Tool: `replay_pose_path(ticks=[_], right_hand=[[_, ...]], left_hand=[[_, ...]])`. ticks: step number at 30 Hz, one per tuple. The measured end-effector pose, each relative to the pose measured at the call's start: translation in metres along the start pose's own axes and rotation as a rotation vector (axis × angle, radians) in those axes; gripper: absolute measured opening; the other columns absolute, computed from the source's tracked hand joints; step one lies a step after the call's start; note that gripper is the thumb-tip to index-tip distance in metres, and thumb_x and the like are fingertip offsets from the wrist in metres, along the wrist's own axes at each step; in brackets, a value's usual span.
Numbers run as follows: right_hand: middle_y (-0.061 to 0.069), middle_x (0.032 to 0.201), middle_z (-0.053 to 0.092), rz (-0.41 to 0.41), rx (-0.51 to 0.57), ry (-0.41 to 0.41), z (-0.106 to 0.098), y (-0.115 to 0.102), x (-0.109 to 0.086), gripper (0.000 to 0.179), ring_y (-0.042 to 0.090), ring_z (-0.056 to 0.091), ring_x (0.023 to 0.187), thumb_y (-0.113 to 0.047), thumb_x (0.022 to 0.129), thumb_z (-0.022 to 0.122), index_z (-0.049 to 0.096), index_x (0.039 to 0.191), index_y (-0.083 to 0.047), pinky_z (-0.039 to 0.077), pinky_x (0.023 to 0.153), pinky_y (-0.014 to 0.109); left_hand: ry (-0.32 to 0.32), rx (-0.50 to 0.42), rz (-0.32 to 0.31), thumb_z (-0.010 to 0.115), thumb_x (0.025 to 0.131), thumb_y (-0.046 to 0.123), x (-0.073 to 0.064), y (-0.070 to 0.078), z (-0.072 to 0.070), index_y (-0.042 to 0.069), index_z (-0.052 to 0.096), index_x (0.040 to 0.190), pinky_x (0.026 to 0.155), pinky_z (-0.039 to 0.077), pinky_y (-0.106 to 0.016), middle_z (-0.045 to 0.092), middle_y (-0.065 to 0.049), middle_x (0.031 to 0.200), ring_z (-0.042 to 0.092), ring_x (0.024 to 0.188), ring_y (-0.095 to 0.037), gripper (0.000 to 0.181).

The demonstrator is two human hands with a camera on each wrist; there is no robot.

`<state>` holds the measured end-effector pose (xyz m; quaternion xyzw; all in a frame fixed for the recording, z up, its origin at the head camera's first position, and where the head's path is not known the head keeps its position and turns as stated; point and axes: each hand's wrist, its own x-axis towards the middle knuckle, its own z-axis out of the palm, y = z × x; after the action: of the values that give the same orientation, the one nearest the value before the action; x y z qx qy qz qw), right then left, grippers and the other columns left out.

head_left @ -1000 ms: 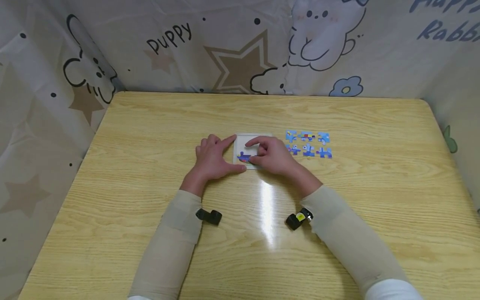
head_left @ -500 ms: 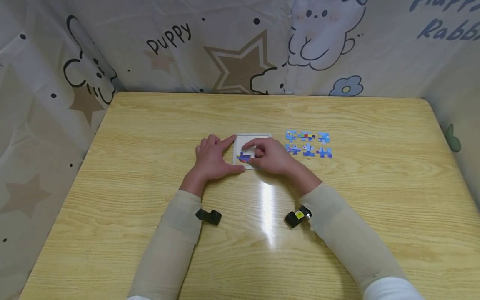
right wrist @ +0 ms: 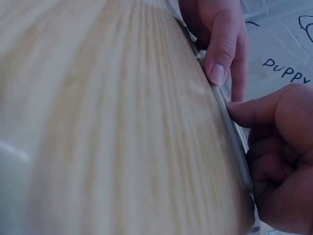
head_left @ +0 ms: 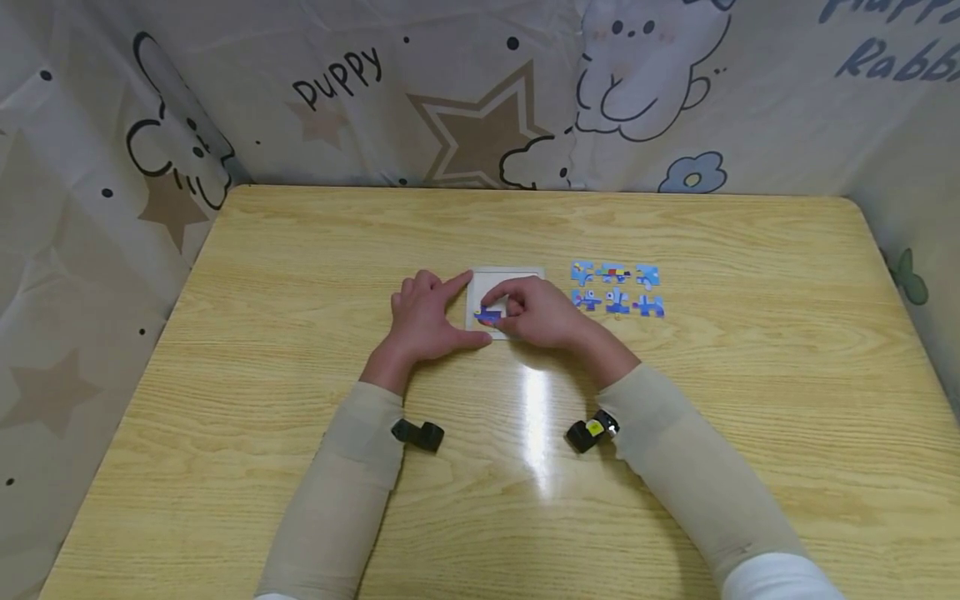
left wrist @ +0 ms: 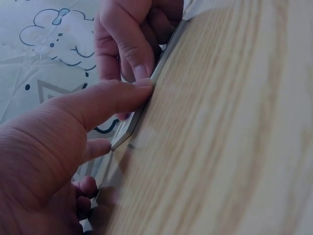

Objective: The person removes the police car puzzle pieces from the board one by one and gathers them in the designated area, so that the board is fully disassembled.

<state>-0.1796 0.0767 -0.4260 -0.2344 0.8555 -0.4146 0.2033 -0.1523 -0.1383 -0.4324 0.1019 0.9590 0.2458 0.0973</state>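
A small square puzzle tray (head_left: 480, 277) with a pale rim lies on the table. My left hand (head_left: 422, 318) braces its left side, index finger at the far-left corner and thumb on the near rim; both are fairly straight and spread. Inside the near-left corner sits a purple-blue puzzle piece (head_left: 491, 315). My right hand (head_left: 542, 312) reaches over the tray and holds that piece between curled index finger and thumb. In the left wrist view the left thumb (left wrist: 105, 100) presses the rim. The right wrist view shows the right hand (right wrist: 281, 147) at the tray, its piece hidden.
Right of the tray, several loose blue jigsaw pieces (head_left: 617, 301) lie in two rows on the wooden table (head_left: 300, 250). Printed cloth (head_left: 465, 100) hangs behind the table and along its sides. Each wrist wears a small black camera.
My right hand has shifted slightly left over the tray, and its index finger has come down to the top of the purple-blue puzzle piece. The left hand has stayed in place.
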Motion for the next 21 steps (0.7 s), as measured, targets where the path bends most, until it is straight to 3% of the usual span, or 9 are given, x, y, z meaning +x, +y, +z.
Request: replay_pose_path(ticks=[21], right_hand=[[-0.001, 0.059, 0.037, 0.0, 0.067, 0.106, 0.0054, 0.0031, -0.0017, 0.026, 0.016, 0.034, 0.056, -0.002, 0.083, 0.077, 0.073, 0.107, -0.012, 0.034, 0.066, 0.033]], left_hand=[[0.005, -0.021, 0.008, 0.079, 0.072, 0.064, -0.0004, 0.0012, -0.001, 0.025, 0.041, 0.155, 0.086, 0.023, -0.045, 0.038, -0.005, 0.108, 0.033, 0.098, -0.028, 0.099]])
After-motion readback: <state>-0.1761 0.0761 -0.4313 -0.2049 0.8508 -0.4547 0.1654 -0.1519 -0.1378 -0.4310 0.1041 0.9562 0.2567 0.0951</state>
